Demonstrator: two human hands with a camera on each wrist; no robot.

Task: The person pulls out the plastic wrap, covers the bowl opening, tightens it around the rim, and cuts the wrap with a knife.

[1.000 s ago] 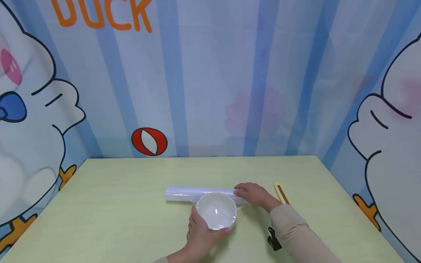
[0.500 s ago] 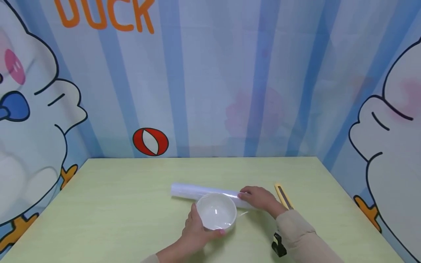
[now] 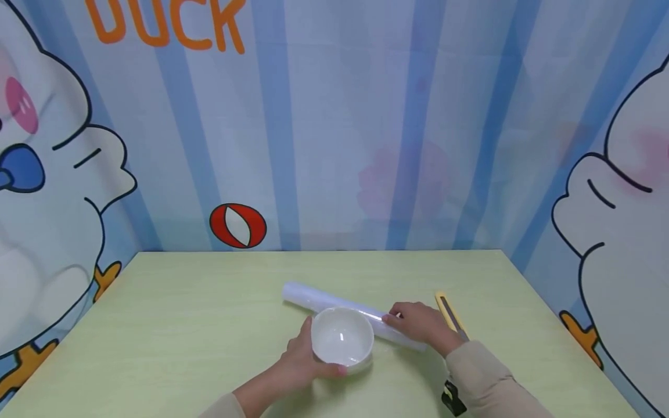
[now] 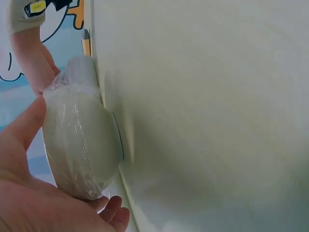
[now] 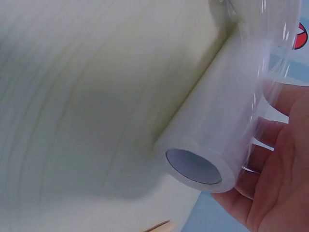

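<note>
blue-striped backdrop (image 3: pixel 334 116) | orange lettering (image 3: pixel 158 40) | red-white ball print (image 3: pixel 237 225) | pale table (image 3: pixel 198 325)

White bowl (image 3: pixel 342 337) beside slanting film roll (image 3: pixel 321 301)

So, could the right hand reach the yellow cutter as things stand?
Probably yes: the cutter lies beside the right hand, its far end uncovered, but the hand must probably leave the roll first.

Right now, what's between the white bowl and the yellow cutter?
In the head view, part of the plastic roll comes first beside the white bowl, then the right hand, before the yellow cutter.
</note>
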